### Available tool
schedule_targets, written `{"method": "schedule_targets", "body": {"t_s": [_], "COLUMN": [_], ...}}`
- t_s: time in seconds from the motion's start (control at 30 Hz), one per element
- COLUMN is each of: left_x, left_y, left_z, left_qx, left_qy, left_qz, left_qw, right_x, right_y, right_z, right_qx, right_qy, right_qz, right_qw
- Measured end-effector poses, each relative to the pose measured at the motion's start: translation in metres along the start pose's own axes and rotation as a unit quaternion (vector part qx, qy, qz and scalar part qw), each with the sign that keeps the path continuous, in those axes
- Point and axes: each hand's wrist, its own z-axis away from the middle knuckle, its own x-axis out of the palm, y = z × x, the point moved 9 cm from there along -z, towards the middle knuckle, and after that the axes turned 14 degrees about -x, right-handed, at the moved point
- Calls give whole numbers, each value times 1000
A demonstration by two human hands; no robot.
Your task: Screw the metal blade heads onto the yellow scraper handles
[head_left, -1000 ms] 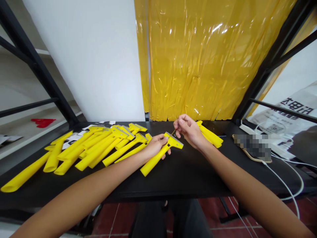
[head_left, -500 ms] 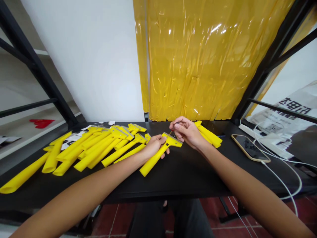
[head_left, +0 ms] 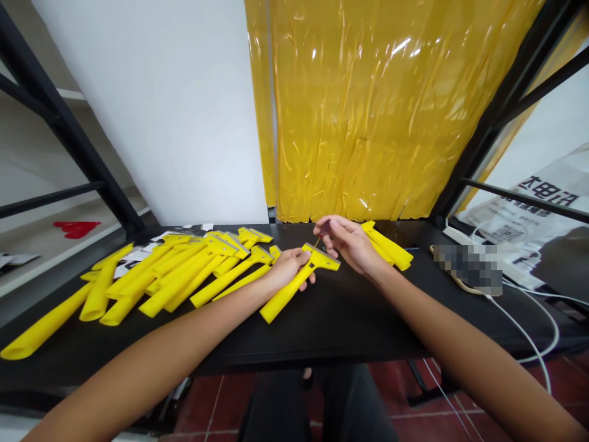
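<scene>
My left hand [head_left: 291, 268] is closed around the neck of a yellow scraper [head_left: 286, 296], whose wide head with a metal strip points away from me and whose hollow handle points toward me. In the fingers of my right hand [head_left: 346, 238] is a small screwdriver [head_left: 321, 236] with a dark red handle. Its thin shaft slants down to the scraper's head, and the tip meets the metal strip; I cannot make out a screw there. Left of my hands lies a heap of similar yellow scrapers [head_left: 184, 273], heads mostly pointing away.
More yellow scrapers [head_left: 389, 245] lie beyond my right hand. A phone [head_left: 467, 270] with a white cable [head_left: 519, 331] rests on the black table [head_left: 350, 325] at right, near a white plastic bag [head_left: 529, 215]. Black frame posts stand on both sides; a yellow strip curtain [head_left: 359, 123] hangs behind.
Both hands stay at nearly the same spot with the scraper and screwdriver. The fingers of my right hand have shifted slightly around the screwdriver's handle.
</scene>
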Motion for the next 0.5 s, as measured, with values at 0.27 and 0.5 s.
{"method": "schedule_targets", "body": {"t_s": [0.27, 0.5], "left_x": [4, 1], "left_y": [1, 0], "left_z": [0, -1], "left_qx": [2, -15], "left_qy": [-13, 9], "left_qz": [-8, 9], "left_qw": [1000, 1000], "right_x": [-7, 1], "right_y": [5, 2], "right_z": [-1, 2], "right_qx": [-4, 21], "right_qy": [12, -2], "right_qz": [16, -4], "right_qw": [1000, 1000]}}
